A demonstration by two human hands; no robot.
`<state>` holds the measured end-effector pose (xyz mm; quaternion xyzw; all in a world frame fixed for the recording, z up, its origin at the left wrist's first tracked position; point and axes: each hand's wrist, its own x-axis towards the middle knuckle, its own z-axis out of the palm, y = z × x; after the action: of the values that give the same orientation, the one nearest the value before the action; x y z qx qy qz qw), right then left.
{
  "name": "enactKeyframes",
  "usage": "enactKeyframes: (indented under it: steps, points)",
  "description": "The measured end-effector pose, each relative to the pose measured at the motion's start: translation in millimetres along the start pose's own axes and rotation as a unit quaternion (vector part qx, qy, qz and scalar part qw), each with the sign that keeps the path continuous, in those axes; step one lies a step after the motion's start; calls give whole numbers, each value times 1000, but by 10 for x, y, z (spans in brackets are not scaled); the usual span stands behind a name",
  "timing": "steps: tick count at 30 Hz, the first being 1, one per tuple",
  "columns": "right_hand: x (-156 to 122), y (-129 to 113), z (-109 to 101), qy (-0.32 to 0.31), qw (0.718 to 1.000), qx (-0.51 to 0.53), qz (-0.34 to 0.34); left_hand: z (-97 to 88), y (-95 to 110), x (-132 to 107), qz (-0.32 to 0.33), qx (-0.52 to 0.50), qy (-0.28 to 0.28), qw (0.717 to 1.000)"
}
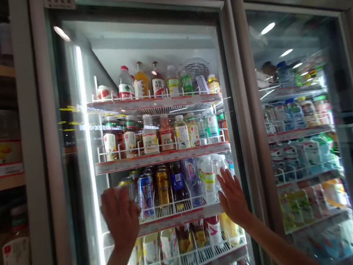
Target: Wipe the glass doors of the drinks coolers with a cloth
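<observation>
My left hand [121, 215] is raised in front of the lower left of the glass-fronted fridge [152, 31]. It is blurred, with the thumb apart from the fingers and nothing visible in it. My right hand [233, 195] is up at the lower right, fingers spread and holding nothing. Whether either palm touches the glass I cannot tell. Between the hands, behind the glass, stand a blue can [145, 196], a gold can [163, 186] and a dark bottle with a blue label [177, 182]. A clear bottle [208, 179] is nearest my right hand.
Upper wire-fronted shelves [163, 160] hold several bottled drinks. A long vertical door handle [249, 101] runs right of this door. Another glass door [294, 35] with stocked shelves stands farther right. At the left edge, an open shelf [3, 182] carries jars and bottles.
</observation>
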<state>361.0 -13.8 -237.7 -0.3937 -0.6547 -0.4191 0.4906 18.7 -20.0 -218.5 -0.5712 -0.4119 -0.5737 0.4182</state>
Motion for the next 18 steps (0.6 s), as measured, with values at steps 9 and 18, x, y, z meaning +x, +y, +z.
enactKeyframes:
  steps: [9, 18]
  points:
    - [-37, -40, 56, 0, 1000, 7, -14, -7, 13, 105, 150, 4, 6, 989]
    - [-38, -8, 68, 28, 999, 8, -28, 60, 284, -289, 352, 14, -98, 931]
